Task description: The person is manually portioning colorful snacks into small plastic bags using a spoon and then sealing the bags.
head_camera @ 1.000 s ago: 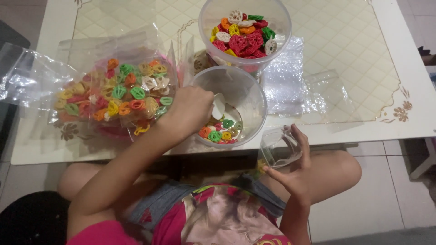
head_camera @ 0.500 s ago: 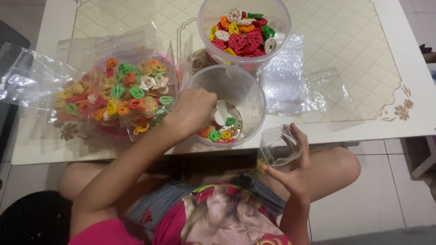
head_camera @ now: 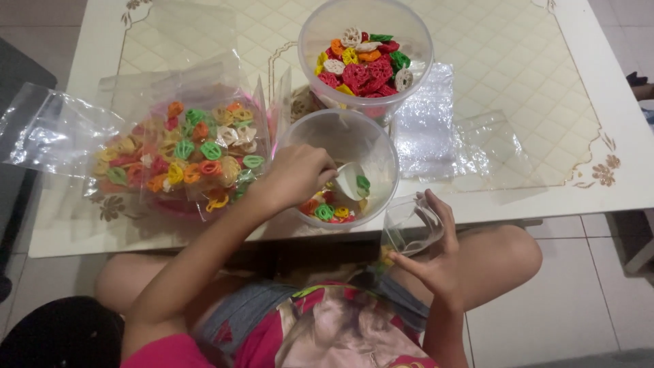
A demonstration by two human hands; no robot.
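Noted at the desk (head_camera: pixel 518 197): left hand (head_camera: pixel 293 178) reaching into the near clear tub (head_camera: pixel 381 146), fingers clenched on a small white scoop (head_camera: pixel 351 182) with one green snack piece on its lip. Remaining coloured snack pieces (head_camera: pixel 327 208) lying low at the tub's near wall. Right hand (head_camera: pixel 436 253) below the desk edge, over the lap, fingers grasping an open clear bag (head_camera: pixel 409 228) by its mouth (contents too faint to tell). Second tub (head_camera: pixel 409 34), well filled, standing just behind; filled bags (head_camera: pixel 180 157) to the left. Advised for a clean scoop: tilt the scoop under the pieces against the tub wall, lift level, keep the bag mouth wide and close to the tub rim, pour slowly to avoid spillage onto the lap.
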